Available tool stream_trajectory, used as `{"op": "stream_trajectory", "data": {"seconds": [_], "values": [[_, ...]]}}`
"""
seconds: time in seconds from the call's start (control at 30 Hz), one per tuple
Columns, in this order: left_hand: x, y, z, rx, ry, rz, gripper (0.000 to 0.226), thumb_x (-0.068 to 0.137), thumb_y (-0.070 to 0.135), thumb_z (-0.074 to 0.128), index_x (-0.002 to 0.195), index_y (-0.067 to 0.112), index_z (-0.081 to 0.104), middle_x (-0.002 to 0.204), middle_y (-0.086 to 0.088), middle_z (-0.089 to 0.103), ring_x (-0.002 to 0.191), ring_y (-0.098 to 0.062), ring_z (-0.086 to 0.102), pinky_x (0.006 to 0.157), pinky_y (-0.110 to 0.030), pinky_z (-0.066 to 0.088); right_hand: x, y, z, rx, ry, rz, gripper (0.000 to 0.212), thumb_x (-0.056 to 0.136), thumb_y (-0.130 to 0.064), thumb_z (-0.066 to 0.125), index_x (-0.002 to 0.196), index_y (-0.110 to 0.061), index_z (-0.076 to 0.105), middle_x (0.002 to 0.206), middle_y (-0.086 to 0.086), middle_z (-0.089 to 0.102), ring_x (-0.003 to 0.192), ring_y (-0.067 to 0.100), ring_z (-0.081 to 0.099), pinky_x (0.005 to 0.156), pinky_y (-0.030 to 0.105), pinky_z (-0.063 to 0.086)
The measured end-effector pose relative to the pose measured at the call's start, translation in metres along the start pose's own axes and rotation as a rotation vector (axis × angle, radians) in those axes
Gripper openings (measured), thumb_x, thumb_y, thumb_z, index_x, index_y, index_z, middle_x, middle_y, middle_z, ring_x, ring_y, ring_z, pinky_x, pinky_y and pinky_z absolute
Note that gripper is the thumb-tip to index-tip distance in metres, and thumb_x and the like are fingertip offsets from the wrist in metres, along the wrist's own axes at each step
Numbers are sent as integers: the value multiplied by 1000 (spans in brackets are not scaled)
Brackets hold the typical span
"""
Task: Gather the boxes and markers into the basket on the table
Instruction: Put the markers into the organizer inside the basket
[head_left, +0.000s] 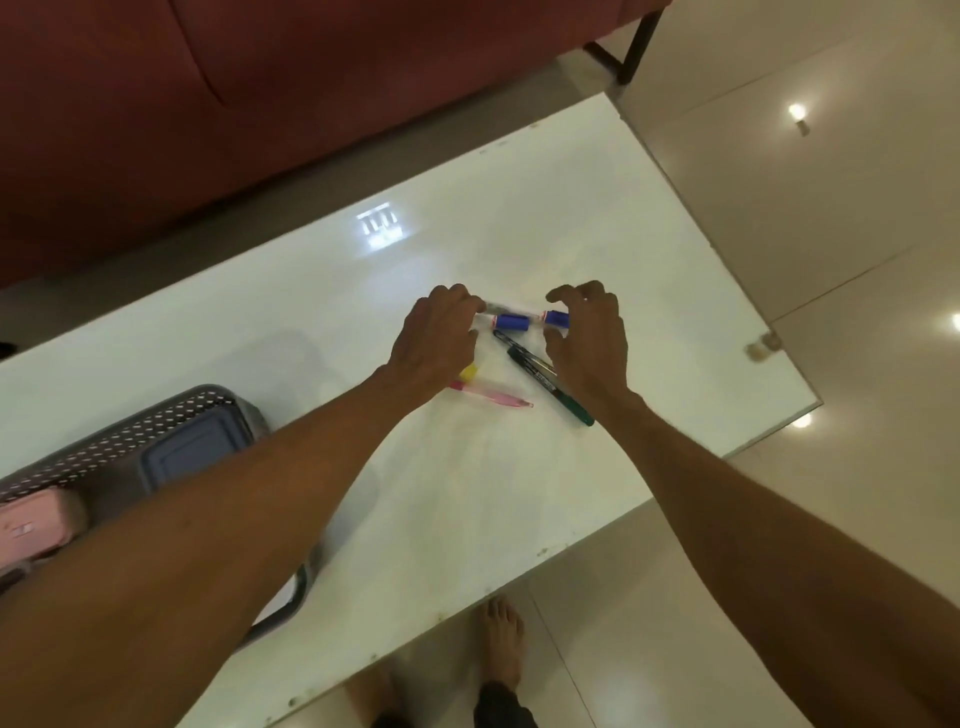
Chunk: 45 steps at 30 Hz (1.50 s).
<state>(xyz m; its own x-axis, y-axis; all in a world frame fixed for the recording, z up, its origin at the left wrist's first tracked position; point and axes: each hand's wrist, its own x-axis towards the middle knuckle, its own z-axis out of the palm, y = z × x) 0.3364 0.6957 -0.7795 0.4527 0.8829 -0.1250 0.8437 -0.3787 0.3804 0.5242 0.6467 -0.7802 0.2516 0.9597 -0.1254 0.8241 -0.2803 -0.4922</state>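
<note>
White print ran along the barrel of the green marker (551, 385), too small to read, and a small mark on the pink box (28, 525) was no clearer. That pink box sat in the grey perforated basket (119, 439) at the left end of the white counter (597, 223), with a blue-grey box (200, 452) beside it in the same basket.

The markers were still out on the middle of the counter, well apart from the basket. Two blue-capped markers (511, 322) lay side by side. The left hand (436, 340) had its fingers curled down and pinched their pale barrel ends. The right hand (589, 338) curved its finger and thumb round the blue cap of the farther one; whether it had closed on the cap could not be told. A black marker (511, 340) lay just beside the green one, under the right hand. A pink marker (496, 398) and a yellow piece (469, 371) lay by the left wrist.
</note>
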Motion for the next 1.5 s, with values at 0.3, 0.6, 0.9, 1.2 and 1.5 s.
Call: {"op": "stream_trajectory", "data": {"seconds": [0.3, 0.6, 0.9, 1.2, 1.5], "values": [[10, -8, 9, 198, 5, 61, 21, 85, 8, 62, 105, 14, 68, 98, -6, 62, 94, -29, 55, 65, -38, 41, 12, 6, 12, -38, -72, -56, 20, 86, -4, 59, 103, -13, 62, 103, 6, 55, 100, 26, 48, 65, 36, 44], [-47, -26, -53, -131, 256, -124, 12, 94, 13, 58, 106, 11, 62, 99, -3, 65, 88, -24, 58, 72, -41, 52, -10, -54, -17, 294, 87, -92, 16, 91, -12, 61, 102, -13, 73, 90, 6, 66, 81, 21, 60, 73, 30, 46], [-171, -54, -141, -558, 515, -459, 14, 94, 23, 63, 107, 17, 63, 90, 7, 72, 80, -10, 69, 81, -31, 58, -72, -174, -26, 630, 40, -145, 13, 85, -11, 73, 98, -12, 75, 89, 1, 68, 76, 11, 62, 69, 22, 51], [-336, -117, -201, -639, 755, -664, 27, 89, 18, 71, 115, 16, 64, 96, 12, 73, 86, -4, 72, 85, -21, 57, -160, -304, 10, 732, -159, -342, 19, 85, -19, 77, 100, -8, 73, 91, 4, 69, 79, 6, 62, 74, 8, 48], [-426, -182, -203, -658, 858, -836, 32, 88, 15, 73, 119, 11, 65, 102, 1, 75, 92, -14, 74, 83, -20, 58, -231, -393, 73, 591, -361, -474, 18, 91, -26, 71, 87, -9, 66, 69, -11, 62, 65, -4, 59, 59, 7, 42]]}}
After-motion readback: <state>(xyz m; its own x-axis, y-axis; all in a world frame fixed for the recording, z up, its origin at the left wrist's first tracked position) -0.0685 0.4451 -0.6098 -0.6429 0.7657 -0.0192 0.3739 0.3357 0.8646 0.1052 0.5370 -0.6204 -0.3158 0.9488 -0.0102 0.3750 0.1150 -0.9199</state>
